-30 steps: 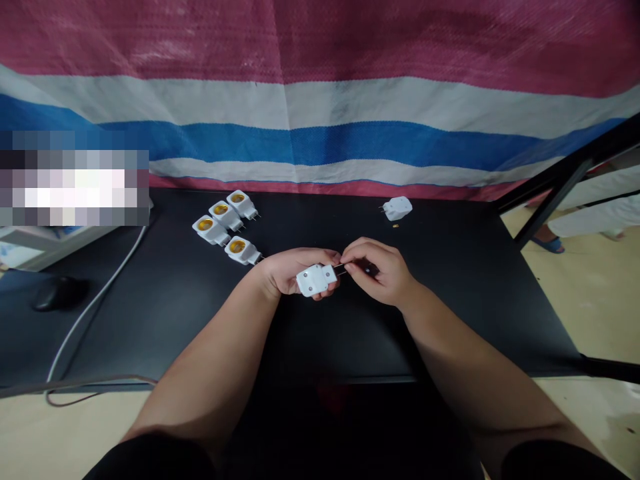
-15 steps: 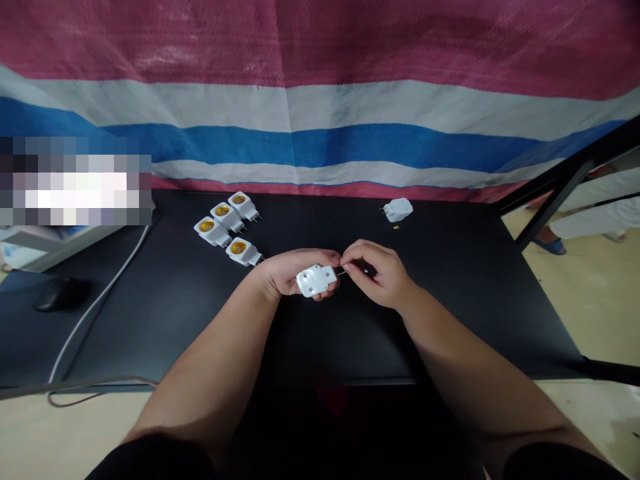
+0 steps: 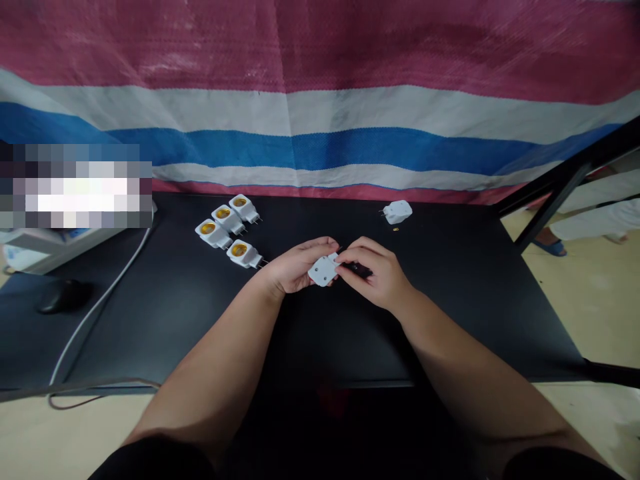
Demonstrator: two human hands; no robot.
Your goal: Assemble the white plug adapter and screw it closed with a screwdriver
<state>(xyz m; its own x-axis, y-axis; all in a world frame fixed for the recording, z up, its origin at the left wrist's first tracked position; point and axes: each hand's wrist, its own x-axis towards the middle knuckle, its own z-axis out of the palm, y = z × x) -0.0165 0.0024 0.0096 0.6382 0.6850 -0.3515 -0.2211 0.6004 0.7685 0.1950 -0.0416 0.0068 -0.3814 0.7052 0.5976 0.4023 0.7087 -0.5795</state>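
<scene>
My left hand is closed around a white plug adapter, its flat back with small holes turned up. My right hand is closed on a thin dark tool, probably a small screwdriver, whose tip meets the adapter's right end. Both hands hover just over the black table near its middle. Several finished white adapters with yellow sockets lie in a cluster to the left of my left hand.
Another white adapter and a tiny brass piece lie at the table's back right. A black mouse and a white cable sit at the left. A striped tarp hangs behind. A black metal frame stands at right.
The adapter has shifted a little to the right and turned in my left hand. My right hand has closed in on it, so the tool shaft between the hands is now mostly hidden.
</scene>
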